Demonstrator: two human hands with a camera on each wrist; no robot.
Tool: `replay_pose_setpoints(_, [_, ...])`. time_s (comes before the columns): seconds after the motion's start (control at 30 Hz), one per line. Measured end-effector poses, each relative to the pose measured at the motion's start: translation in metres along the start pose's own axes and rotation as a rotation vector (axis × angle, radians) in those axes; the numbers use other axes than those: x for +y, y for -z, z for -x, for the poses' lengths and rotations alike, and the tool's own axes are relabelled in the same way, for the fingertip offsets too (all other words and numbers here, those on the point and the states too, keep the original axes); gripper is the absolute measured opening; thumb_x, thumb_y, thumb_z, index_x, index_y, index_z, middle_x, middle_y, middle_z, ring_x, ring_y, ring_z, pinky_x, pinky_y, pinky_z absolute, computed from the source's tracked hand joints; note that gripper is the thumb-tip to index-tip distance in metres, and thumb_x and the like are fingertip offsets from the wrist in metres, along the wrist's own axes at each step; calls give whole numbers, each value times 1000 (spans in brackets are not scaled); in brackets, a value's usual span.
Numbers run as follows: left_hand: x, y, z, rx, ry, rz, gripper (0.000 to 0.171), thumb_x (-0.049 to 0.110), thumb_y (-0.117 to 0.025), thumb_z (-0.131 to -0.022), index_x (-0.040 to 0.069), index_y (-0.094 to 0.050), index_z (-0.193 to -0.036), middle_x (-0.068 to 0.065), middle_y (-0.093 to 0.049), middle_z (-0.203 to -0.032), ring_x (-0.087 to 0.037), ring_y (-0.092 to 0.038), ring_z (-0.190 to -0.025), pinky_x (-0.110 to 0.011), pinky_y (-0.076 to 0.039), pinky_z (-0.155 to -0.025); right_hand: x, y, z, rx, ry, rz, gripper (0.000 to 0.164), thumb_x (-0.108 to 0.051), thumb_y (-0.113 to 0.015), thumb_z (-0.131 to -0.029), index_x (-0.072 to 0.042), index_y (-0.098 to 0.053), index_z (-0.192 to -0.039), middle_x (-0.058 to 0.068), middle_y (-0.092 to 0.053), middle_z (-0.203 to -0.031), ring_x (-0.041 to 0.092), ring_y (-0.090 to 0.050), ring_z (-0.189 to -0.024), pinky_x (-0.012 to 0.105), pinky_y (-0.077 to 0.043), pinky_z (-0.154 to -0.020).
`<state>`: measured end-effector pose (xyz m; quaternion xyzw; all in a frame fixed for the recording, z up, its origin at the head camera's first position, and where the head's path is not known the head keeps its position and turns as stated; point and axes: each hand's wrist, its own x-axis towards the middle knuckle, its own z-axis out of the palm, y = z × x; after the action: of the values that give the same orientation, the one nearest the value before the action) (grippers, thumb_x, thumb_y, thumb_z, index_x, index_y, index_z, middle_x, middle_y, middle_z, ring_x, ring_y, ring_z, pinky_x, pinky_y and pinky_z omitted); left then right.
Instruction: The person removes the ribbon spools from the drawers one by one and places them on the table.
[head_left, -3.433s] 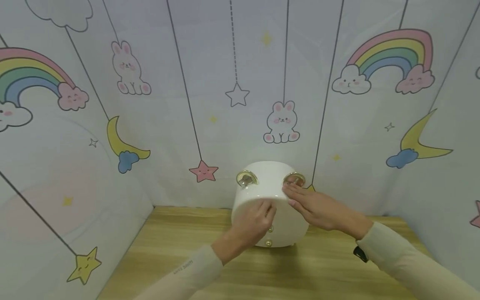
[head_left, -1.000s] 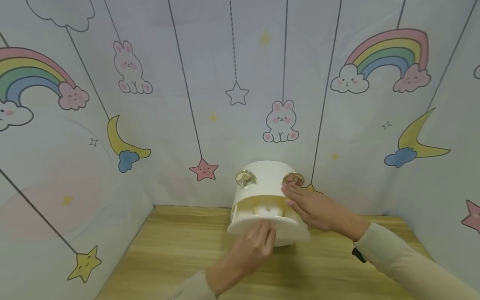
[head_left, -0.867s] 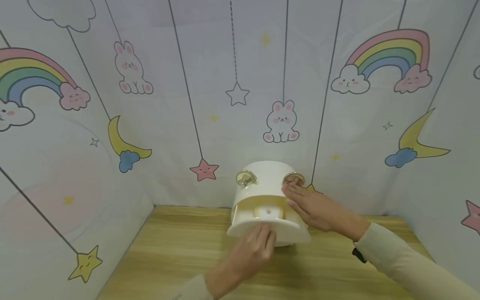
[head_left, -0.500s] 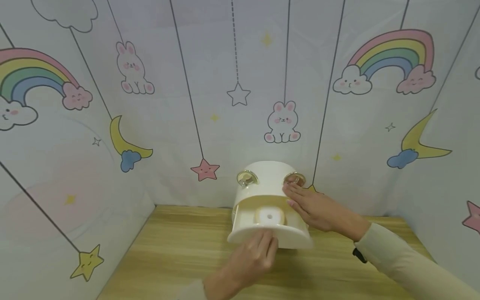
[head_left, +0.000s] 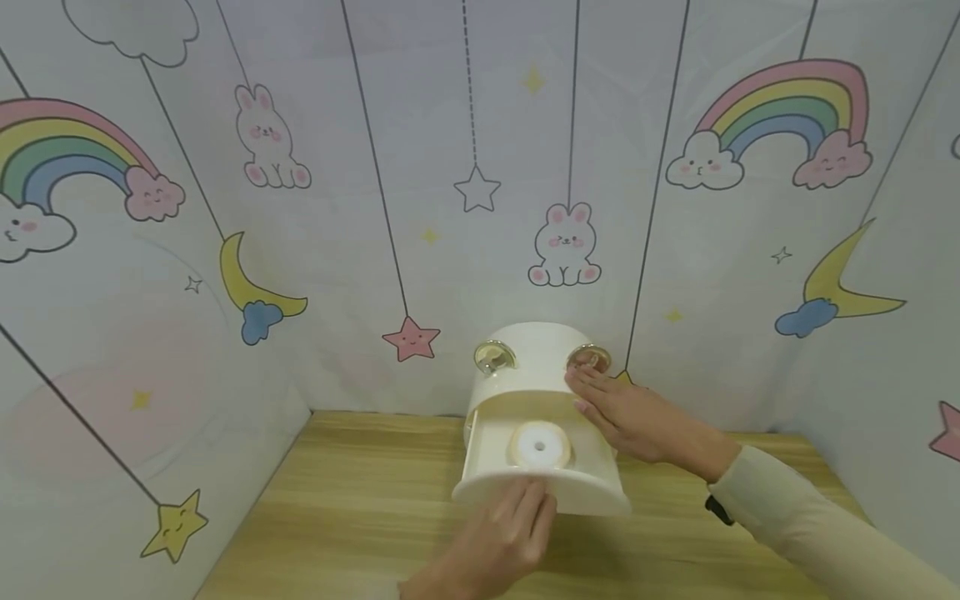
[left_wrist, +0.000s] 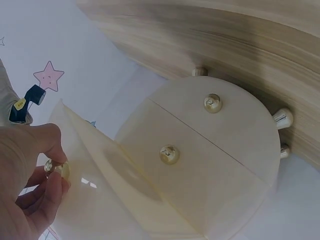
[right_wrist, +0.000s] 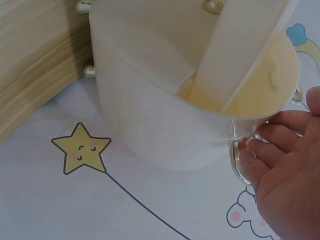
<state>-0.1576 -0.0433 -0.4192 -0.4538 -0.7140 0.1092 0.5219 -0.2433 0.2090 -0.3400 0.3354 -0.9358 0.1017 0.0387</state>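
A white rounded storage box (head_left: 534,357) with gold feet and two round gold ornaments stands by the back wall. Its top drawer (head_left: 581,493) is pulled out towards me. Inside lies a round white piece with a pale yellow edge and a small centre hole (head_left: 525,450). My left hand (head_left: 498,533) pinches the drawer's gold knob (left_wrist: 48,168), which the fingers hide in the head view. With extended fingers, my right hand (head_left: 652,421) rests against the box's upper right side, by the right gold ornament (head_left: 588,357).
Two more gold knobs, a middle one (left_wrist: 169,154) and a lower one (left_wrist: 212,103), sit on the box's front. The wood-grain table (head_left: 337,492) is enclosed by cloth walls (head_left: 360,208) printed with rainbows, moons, stars and rabbits.
My left hand has drawn the top drawer from closed to well out towards me, bringing the round white piece into view. The right hand has stayed in place on the box.
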Motion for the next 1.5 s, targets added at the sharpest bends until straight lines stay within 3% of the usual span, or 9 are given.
replay_pose_setpoints(0.23, [3,-3,6,46,-29,-7,31,-2,-43,-99,1,-74,-96,-5,-68,-88,-14,-64,-80,-21,-58,-74,0,-1,0,1,1,4,56,-35,-32,-115,-2,-37,-161,19,-36,-168,40,-36,-156,59,-37,-122])
replay_pose_setpoints(0.47, [7,-7,11,109,-43,-18,31,-2,-42,-99,0,-72,-92,-5,-67,-85,-14,-64,-77,-22,-61,-78,-1,-1,0,5,-2,8,57,-36,-32,-115,-3,-37,-161,18,-36,-168,40,-36,-156,59,-37,-122])
replay_pose_setpoints(0.9, [7,-10,12,135,-44,-27,32,-3,-41,-99,0,-72,-92,-5,-66,-85,-14,-64,-78,-21,-60,-77,-1,-3,0,8,-14,12,57,-36,-32,-115,-2,-36,-161,19,-34,-169,40,-35,-157,60,-36,-123])
replay_pose_setpoints(1.2, [8,-7,13,107,-36,-34,31,0,-42,-100,1,-73,-94,-6,-69,-88,-14,-66,-80,-20,-60,-76,-3,-3,0,19,-6,33,57,-36,-33,-115,-2,-37,-161,19,-36,-168,40,-36,-156,60,-37,-122])
replay_pose_setpoints(1.37, [5,-4,10,130,-26,-23,31,3,-42,-100,3,-72,-92,-4,-68,-86,-13,-64,-77,-19,-57,-71,-4,-2,0,13,-6,32,57,-36,-32,-115,-2,-36,-161,18,-35,-169,40,-36,-157,59,-36,-123])
replay_pose_setpoints(1.5, [-1,4,2,167,22,32,29,9,-45,-102,7,-70,-88,-1,-64,-82,-12,-60,-71,-18,-52,-63,-5,-2,1,3,-11,27,58,-36,-31,-115,-2,-36,-161,18,-34,-169,40,-34,-157,59,-35,-123])
